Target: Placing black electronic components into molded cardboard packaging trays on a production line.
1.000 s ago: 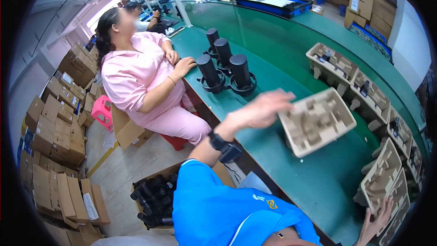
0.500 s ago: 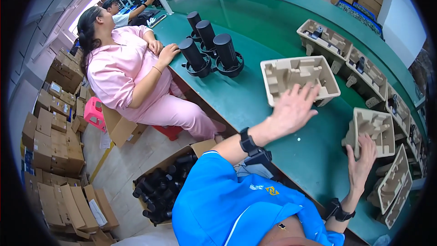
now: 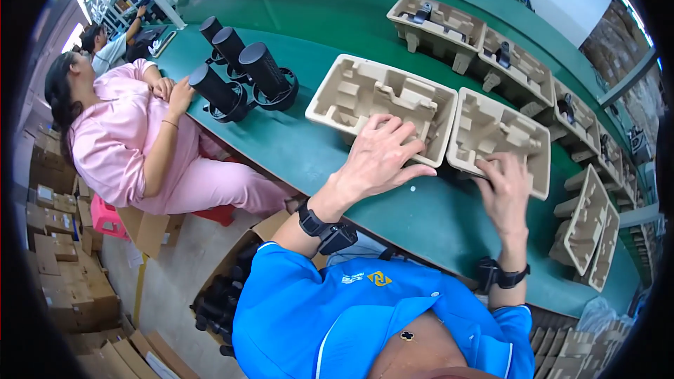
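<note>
Two beige moulded pulp trays stand side by side on the green table in front of me. My left hand (image 3: 382, 154) lies over the near rim of the left tray (image 3: 337, 109), fingers reaching inside and thumb stretched out along the near edge. On the right tray (image 3: 537, 142), my right hand (image 3: 507, 186) grips the near rim, fingers bent over it. Moulded hollows and ridges show inside both trays, though my hands hide part of them. Left of the trays stand several black cylinders on ring-shaped bases (image 3: 263, 74).
Along the far side runs a row of pulp trays (image 3: 439, 24) holding dark parts. More trays (image 3: 586, 228) lean tilted at the right. A person in pink (image 3: 133, 126) sits at the table's left. A carton of black parts (image 3: 228, 288) stands below the table edge.
The right tray has come left, beside the other tray, with my right hand on it. My left hand has lowered onto the left tray. The whole view has swung right.
</note>
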The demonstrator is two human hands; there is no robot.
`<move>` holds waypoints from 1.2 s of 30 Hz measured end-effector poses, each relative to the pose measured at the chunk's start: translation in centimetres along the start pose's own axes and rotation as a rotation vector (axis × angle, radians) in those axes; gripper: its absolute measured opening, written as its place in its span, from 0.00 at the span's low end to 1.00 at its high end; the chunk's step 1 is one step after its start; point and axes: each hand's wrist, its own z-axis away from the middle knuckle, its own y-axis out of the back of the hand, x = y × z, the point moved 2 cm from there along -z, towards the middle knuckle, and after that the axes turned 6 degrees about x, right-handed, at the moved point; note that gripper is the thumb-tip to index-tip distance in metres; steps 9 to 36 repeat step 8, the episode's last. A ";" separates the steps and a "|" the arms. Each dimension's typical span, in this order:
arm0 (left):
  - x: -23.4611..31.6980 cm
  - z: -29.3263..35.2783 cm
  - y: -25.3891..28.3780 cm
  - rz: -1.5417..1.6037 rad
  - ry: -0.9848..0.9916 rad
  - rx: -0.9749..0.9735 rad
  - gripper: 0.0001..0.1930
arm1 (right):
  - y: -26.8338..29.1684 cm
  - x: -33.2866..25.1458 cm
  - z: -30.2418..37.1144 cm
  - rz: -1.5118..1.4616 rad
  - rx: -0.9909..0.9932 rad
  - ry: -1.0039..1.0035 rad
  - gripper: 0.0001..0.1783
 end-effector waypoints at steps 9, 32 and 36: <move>-2.7 0.5 3.1 0.225 0.044 0.301 0.31 | 0.0 -1.8 0.0 -0.126 0.144 -0.036 0.18; -2.7 0.5 3.1 0.225 0.044 0.301 0.31 | 0.0 -1.8 0.0 -0.126 0.144 -0.036 0.18; -2.7 0.5 3.1 0.225 0.044 0.301 0.31 | 0.0 -1.8 0.0 -0.126 0.144 -0.036 0.18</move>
